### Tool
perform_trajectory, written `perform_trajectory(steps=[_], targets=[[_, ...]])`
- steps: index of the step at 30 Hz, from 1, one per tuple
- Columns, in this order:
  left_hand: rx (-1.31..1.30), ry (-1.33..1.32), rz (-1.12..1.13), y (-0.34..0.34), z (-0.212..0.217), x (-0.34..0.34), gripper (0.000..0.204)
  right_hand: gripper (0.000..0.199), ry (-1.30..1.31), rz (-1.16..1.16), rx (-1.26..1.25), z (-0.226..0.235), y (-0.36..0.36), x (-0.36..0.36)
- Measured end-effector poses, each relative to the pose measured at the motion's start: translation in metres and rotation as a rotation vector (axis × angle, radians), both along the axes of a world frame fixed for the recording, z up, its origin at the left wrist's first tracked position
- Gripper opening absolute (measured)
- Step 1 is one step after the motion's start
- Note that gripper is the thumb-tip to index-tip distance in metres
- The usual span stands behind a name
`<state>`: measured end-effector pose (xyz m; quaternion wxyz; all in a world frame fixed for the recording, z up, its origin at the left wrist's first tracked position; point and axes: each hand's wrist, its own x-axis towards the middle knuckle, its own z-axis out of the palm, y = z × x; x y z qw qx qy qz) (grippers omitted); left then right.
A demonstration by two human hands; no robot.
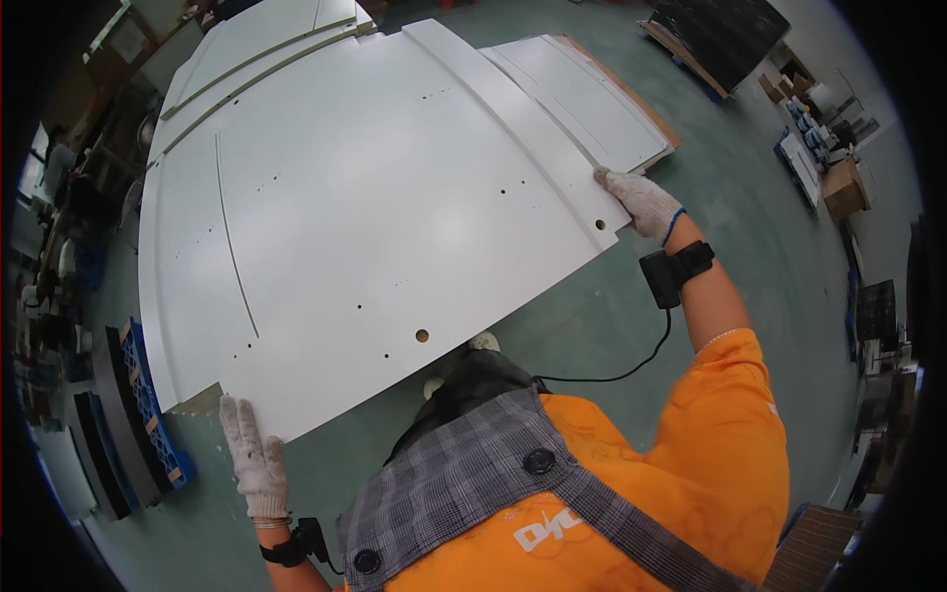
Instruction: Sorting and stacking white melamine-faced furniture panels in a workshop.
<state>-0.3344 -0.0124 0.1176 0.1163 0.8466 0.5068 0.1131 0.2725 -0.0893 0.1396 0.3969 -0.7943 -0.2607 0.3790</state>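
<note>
A large white board [385,197] with drilled holes, a thin slot and raised side strips lies in front of me, apparently on top of other boards. My right hand [643,205], in a white knit glove with a blue cuff, grips its right edge near the near right corner. The thumb shows on that edge; the fingers beneath are hidden. At the near left corner, beside a cut-out notch, my left hand [254,462] wears a similar glove. Its fingers stretch out straight against the board's edge, apart from one another.
More white boards [582,99] lie at the far right, with others [266,49] at the far left. A blue pallet [158,414] with dark panels stands on the left. A black stack [720,39] sits at the far right. A cable [621,378] hangs from my right wrist device.
</note>
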Motion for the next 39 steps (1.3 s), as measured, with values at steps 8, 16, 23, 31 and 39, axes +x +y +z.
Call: perform_trajectory(steps=[8,16,23,31,39], targets=[[0.022,-0.006,0.038,-0.002,-0.007,0.001,0.064,0.038,0.363,-0.113,0.111,-0.022,-0.006,0.018],[0.056,0.287,0.097,0.001,-0.010,-0.016,0.056,0.038,0.585,0.077,0.164,-0.019,-0.012,0.024],[-0.096,0.549,0.328,-0.012,0.030,0.033,0.051,0.035,0.828,0.134,0.265,-0.028,0.007,0.027],[-0.279,0.363,0.310,-0.036,0.073,0.108,0.044,0.046,0.880,0.261,0.264,-0.033,0.018,0.030],[-0.213,0.345,0.231,-0.060,0.071,0.139,0.047,0.056,0.933,0.237,0.319,-0.048,0.035,0.032]])
